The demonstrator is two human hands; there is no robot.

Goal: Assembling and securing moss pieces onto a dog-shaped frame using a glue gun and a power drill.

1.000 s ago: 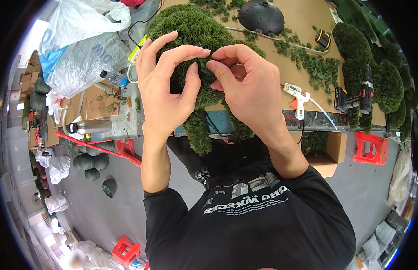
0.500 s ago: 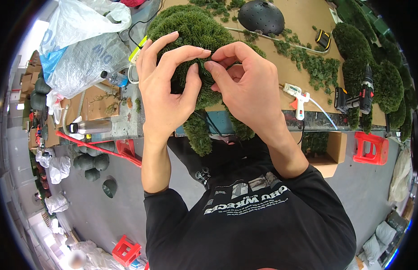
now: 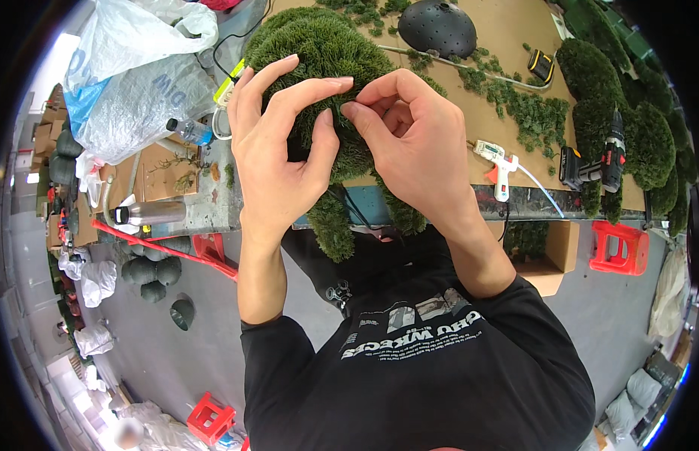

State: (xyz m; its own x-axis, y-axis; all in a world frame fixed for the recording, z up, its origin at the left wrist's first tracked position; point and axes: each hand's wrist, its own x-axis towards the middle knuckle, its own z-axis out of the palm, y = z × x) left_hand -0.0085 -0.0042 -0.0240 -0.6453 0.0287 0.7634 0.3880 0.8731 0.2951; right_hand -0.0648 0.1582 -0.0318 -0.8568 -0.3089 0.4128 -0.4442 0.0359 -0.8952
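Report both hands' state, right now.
Left hand: open, over the green foliage.
Right hand: fingers curled; whether it holds anything cannot be told.

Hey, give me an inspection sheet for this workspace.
Surface: cardboard on a worn table, strewn with green sprigs.
Job's things: bushy foliage, lower tufts hanging over the near edge.
Clutter: plastic bags, steel bottle, glue gun, power drill.
Grip: left hand open at the foliage; right hand with thumb and forefinger close together, anything pinched unclear.
Cables: black cable beside the bags; cord below the glue gun.
Surroundings: grey floor, red stools.
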